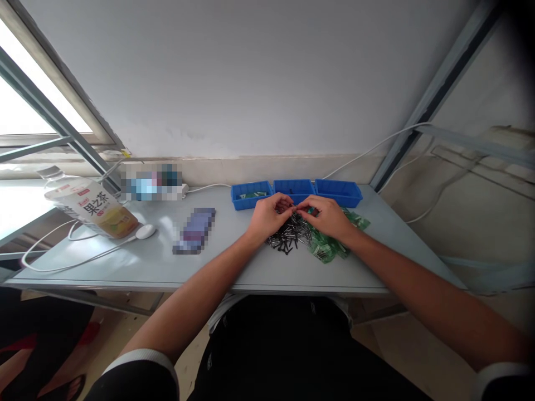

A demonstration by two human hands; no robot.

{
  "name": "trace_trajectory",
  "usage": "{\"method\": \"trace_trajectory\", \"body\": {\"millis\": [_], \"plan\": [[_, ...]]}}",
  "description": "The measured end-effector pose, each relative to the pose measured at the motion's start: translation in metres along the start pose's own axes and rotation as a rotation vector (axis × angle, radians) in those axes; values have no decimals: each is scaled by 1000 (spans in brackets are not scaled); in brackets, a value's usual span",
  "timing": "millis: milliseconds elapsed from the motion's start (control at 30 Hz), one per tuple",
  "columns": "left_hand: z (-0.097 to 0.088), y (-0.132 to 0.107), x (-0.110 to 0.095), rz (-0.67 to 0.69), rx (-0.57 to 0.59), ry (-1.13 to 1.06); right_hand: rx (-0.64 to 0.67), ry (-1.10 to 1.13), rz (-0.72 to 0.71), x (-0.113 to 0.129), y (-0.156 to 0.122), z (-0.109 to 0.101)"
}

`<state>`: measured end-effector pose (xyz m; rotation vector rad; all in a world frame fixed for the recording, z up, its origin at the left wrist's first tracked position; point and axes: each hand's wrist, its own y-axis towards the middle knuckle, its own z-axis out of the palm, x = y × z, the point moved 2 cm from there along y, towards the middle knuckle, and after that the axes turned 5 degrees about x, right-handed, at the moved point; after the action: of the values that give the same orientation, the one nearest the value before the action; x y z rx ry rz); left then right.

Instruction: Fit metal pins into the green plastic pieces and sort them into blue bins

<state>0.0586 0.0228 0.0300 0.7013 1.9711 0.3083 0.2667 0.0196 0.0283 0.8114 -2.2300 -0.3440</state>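
My left hand and my right hand meet fingertip to fingertip above a heap of dark screws. Both are closed in a pinch; whatever lies between the fingers is too small to make out. Green plastic bags with small metal pieces inside lie under and beside my right hand. Behind my hands stand three blue bins in a row. The left bin holds some small green packets, while the middle bin is partly hidden by my fingers. The right bin stands behind my right hand.
A tilted drink bottle and a white round charger with its cable are at the left. A blurred flat item lies nearer the middle. Metal frame posts flank the table. Someone's legs show at lower left.
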Motion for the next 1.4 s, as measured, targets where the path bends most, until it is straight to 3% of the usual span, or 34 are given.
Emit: {"method": "trace_trajectory", "body": {"millis": [367, 733, 1400], "plan": [[2, 2, 1, 30, 41, -217, 16, 171, 91, -3, 0, 2], [-5, 4, 3, -40, -30, -237, 4, 187, 124, 2, -1, -1], [-4, 5, 6, 3, 22, -249, -3, 187, 135, 5, -1, -3]]}}
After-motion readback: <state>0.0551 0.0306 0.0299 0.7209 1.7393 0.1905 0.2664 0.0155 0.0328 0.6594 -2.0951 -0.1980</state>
